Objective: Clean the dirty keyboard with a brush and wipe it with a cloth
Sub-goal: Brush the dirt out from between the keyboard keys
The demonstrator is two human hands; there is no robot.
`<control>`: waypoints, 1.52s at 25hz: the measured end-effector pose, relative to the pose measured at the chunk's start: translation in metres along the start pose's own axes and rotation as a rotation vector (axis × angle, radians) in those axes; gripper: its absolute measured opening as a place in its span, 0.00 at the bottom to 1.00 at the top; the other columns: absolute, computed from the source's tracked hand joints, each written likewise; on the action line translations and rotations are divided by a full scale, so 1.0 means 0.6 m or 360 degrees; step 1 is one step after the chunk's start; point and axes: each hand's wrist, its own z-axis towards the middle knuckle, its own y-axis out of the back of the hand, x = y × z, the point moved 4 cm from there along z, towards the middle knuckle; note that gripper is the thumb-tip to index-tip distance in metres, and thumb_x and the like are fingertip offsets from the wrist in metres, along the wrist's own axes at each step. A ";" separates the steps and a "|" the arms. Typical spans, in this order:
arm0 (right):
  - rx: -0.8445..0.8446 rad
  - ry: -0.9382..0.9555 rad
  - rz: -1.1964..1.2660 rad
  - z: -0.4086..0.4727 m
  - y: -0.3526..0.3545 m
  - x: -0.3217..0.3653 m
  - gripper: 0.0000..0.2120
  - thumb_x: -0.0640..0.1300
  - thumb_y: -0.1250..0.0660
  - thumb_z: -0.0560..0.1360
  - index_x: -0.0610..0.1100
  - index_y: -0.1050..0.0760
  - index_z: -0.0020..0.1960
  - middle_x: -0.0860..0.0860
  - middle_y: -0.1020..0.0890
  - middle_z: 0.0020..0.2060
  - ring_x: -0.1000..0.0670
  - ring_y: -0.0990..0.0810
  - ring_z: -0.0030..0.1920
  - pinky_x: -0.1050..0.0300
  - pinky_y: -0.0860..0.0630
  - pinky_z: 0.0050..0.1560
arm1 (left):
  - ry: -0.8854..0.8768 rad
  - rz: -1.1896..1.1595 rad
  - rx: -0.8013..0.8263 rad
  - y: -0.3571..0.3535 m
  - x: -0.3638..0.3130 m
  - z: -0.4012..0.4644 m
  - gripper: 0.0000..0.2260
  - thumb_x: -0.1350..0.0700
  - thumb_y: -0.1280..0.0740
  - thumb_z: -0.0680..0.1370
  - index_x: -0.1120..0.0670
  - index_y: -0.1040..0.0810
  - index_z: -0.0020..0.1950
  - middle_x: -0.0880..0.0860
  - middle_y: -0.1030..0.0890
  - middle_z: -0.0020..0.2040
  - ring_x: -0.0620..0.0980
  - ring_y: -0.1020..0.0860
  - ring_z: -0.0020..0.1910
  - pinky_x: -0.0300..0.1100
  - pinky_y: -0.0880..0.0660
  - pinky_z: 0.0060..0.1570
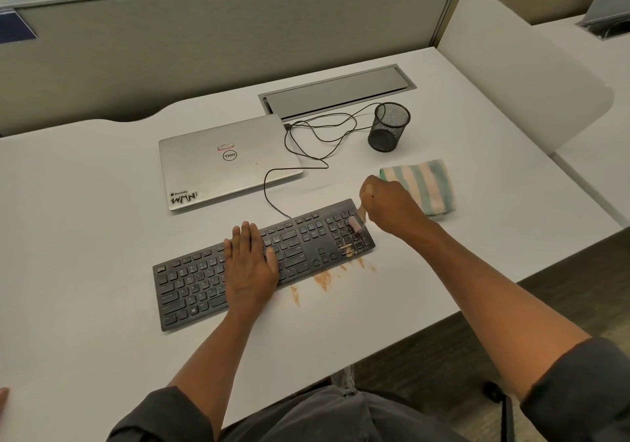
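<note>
The left hand point(250, 261) lies flat across the middle of the keyboard point(262, 261), fingers straight and pressing down on the keys. That looks like an anchor: the keyboard sits at a slant on the desk point(102, 305), and a flat palm stops it from sliding under each stroke. Over at the right end, the right hand point(392, 203) is curled tight around the handle of the brush point(357, 224), bristles down on the number pad, handle angled up toward the fist. The grip is high and the wrist cocked, a good set-up for flicking outward. Orange-brown crumbs point(347, 250) sit on the lowest keys of that corner, and more dust point(324, 279) is scattered on the desk just in front of the keyboard's near edge, so the sweeping seems aimed toward the person and off the board. The striped cloth point(422, 186) waits folded just behind the right hand, near enough to grab once brushing is done; the wiping is not yet begun. The closed laptop point(228, 162) sits behind the keyboard, with the cable point(272, 199) looping between them, and the mesh cup point(388, 127) farther back, all out of the sweep path.
</note>
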 end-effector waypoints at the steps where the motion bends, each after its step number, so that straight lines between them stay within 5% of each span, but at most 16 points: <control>1: -0.0038 0.0015 0.0073 -0.002 0.002 0.005 0.07 0.38 0.44 0.79 0.40 0.27 0.52 0.43 0.19 0.42 0.42 0.21 0.40 0.53 0.28 0.37 | 0.0002 0.0002 -0.0002 0.000 0.001 0.000 0.31 0.46 0.55 0.82 0.61 0.44 0.81 0.59 0.41 0.81 0.57 0.47 0.81 0.53 0.54 0.80; 8: 0.0184 -0.0018 -0.0202 -0.018 -0.017 -0.013 0.08 0.35 0.43 0.78 0.38 0.26 0.53 0.42 0.18 0.46 0.45 0.24 0.40 0.54 0.27 0.40 | 0.0008 -0.0006 0.0023 0.000 0.001 0.000 0.31 0.46 0.54 0.81 0.61 0.44 0.82 0.59 0.42 0.81 0.57 0.47 0.81 0.54 0.54 0.80; 13: -0.0078 -0.0013 -0.0078 -0.020 0.005 -0.013 0.06 0.37 0.42 0.80 0.38 0.28 0.53 0.42 0.18 0.42 0.41 0.20 0.41 0.50 0.23 0.41 | 0.0001 -0.0014 -0.0004 -0.005 0.006 0.001 0.31 0.46 0.54 0.82 0.61 0.44 0.81 0.60 0.42 0.81 0.58 0.47 0.81 0.55 0.52 0.80; 19: 0.0131 0.0020 -0.0232 -0.027 0.004 -0.022 0.06 0.35 0.40 0.78 0.39 0.27 0.53 0.42 0.18 0.45 0.42 0.21 0.42 0.51 0.24 0.41 | -0.0008 -0.0021 -0.0027 -0.003 0.002 0.002 0.32 0.46 0.54 0.81 0.62 0.42 0.81 0.61 0.40 0.81 0.59 0.45 0.81 0.56 0.51 0.80; 26: 0.0206 0.0120 0.0318 -0.032 0.011 -0.023 0.12 0.35 0.41 0.79 0.49 0.23 0.46 0.52 0.18 0.41 0.59 0.23 0.40 0.64 0.31 0.36 | -0.0010 -0.0025 -0.0029 -0.002 0.000 0.002 0.32 0.45 0.54 0.81 0.62 0.42 0.81 0.61 0.39 0.80 0.59 0.45 0.81 0.56 0.50 0.80; 33: 0.0122 0.0096 0.0506 -0.028 0.030 -0.016 0.12 0.34 0.40 0.79 0.46 0.21 0.46 0.58 0.22 0.32 0.58 0.25 0.35 0.71 0.33 0.31 | -0.0005 -0.0020 -0.0016 -0.002 0.001 0.001 0.31 0.46 0.53 0.81 0.62 0.43 0.81 0.61 0.41 0.81 0.59 0.46 0.81 0.55 0.52 0.80; 38: 0.0106 0.0023 0.0320 -0.022 0.018 -0.033 0.14 0.34 0.40 0.78 0.50 0.23 0.44 0.52 0.18 0.39 0.55 0.23 0.38 0.61 0.30 0.35 | 0.0000 -0.0002 -0.0011 -0.001 0.001 0.001 0.31 0.46 0.53 0.81 0.62 0.42 0.81 0.61 0.40 0.81 0.59 0.45 0.81 0.55 0.51 0.80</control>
